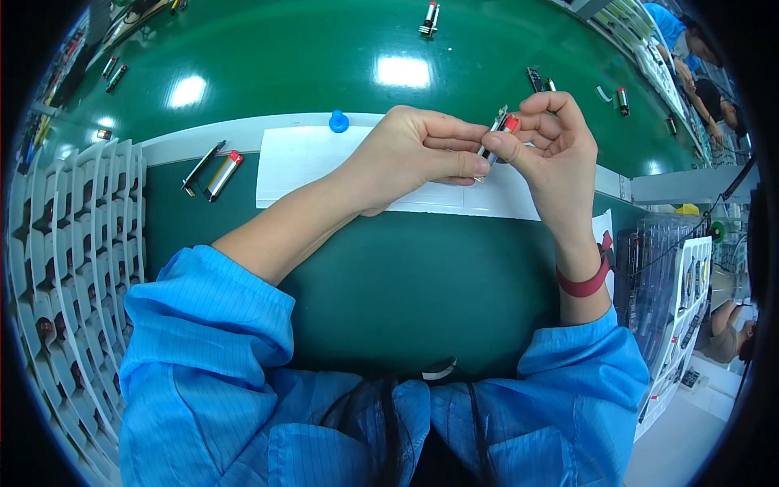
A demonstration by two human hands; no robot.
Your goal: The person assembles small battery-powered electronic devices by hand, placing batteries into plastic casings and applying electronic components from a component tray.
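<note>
Spreading under everything is the green desk [389, 284], and I place the rest from its white paper sheet [316, 162]. Over the sheet's right end, my left hand [414, 154] and right hand [552, 150] meet, fingers [503, 146] of both pinched closed on a small silver cell with a red end [499, 134]. Left of the sheet lies another silver cell [223, 174]. At its top edge sits a blue knob [338, 122].

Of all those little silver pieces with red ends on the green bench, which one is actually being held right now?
The silver piece with the red end pinched between the left hand and right hand. The similar piece on the mat and those on the belt lie untouched.
</note>
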